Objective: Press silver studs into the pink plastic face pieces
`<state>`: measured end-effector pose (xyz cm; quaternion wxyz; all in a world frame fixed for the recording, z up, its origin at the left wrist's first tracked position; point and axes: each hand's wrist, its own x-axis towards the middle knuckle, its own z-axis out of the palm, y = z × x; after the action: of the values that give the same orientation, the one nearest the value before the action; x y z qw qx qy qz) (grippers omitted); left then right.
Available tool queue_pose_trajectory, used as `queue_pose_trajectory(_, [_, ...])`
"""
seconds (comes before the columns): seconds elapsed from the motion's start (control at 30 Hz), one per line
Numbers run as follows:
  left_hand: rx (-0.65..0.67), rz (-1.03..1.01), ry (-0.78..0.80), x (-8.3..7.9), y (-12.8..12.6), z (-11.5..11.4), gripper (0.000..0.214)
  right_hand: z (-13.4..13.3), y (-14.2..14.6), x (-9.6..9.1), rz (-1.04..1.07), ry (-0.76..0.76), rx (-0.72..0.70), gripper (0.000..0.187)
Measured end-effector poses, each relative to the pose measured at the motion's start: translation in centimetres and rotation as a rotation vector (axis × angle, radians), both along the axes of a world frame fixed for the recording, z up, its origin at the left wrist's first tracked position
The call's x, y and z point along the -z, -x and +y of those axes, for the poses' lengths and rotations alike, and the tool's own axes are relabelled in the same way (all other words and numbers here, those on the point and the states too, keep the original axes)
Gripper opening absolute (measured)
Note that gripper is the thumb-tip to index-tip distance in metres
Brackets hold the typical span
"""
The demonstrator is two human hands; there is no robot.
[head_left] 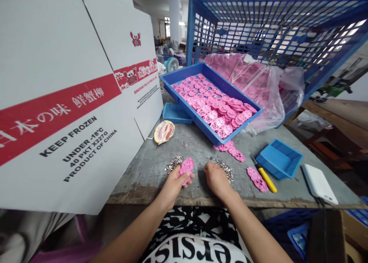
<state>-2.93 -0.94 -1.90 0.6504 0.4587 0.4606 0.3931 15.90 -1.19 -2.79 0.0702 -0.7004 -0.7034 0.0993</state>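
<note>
My left hand is closed around a pink flat plastic piece at the near edge of the grey table. My right hand rests on the table with its fingers curled at a pile of small silver metal parts; whether it pinches one is hidden. A second pile of silver parts lies just left of my left hand. A blue tray tilted toward me holds several more pink pieces. A few pink pieces lie loose below the tray, two more pink pieces to the right.
A large white carton with a red stripe stands on the left. A yellow-handled tool, a small blue tray and a white device lie to the right. A blue crate and pink plastic bag are behind. A peeled fruit sits by the carton.
</note>
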Motion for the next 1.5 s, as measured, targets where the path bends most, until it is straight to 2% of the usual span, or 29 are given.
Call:
queue_pose_trajectory(0.2, [0.017,-0.008,0.018,0.1,-0.5,-0.1,0.049,0.3,-0.4,0.3,0.152,-0.049,-0.034,0.015])
queue_pose_trajectory(0.43, [0.019,-0.056,0.049,0.4,-0.9,-0.2,0.052,0.4,-0.9,0.6,0.323,-0.105,0.054,0.011])
queue_pose_trajectory(0.6, [0.009,-0.071,0.060,0.5,-0.8,-0.1,0.052,0.3,-1.1,0.4,0.407,-0.167,0.066,0.010])
queue_pose_trajectory(0.77, [-0.021,-0.074,0.062,0.3,-0.9,-0.1,0.050,0.5,-1.1,0.7,0.614,-0.169,0.074,0.014])
queue_pose_trajectory(0.87, [-0.091,-0.049,0.026,0.7,-1.6,-0.1,0.046,0.3,-0.4,0.9,0.715,-0.106,0.068,0.018])
queue_pose_trajectory(0.97, [-0.160,-0.005,-0.059,1.5,-2.5,-0.1,0.039,-0.4,0.5,0.8,0.970,0.012,0.068,0.030])
queue_pose_trajectory(1.03, [-0.182,0.035,-0.117,1.9,-2.9,-0.1,0.033,-0.9,1.0,0.4,1.114,0.038,0.073,0.033])
queue_pose_trajectory(1.27, [-0.228,0.320,-0.285,0.9,-2.9,-0.4,0.019,-1.8,1.9,-0.7,1.281,-0.050,0.242,0.042])
queue_pose_trajectory(1.37, [-0.241,0.308,-0.308,1.0,-2.9,-0.7,0.018,-2.2,2.1,-0.5,1.338,-0.040,0.279,0.044])
queue_pose_trajectory(1.5, [-0.262,0.192,-0.263,1.8,-3.3,-1.1,0.017,-2.6,2.3,-0.2,1.348,-0.039,0.298,0.041])
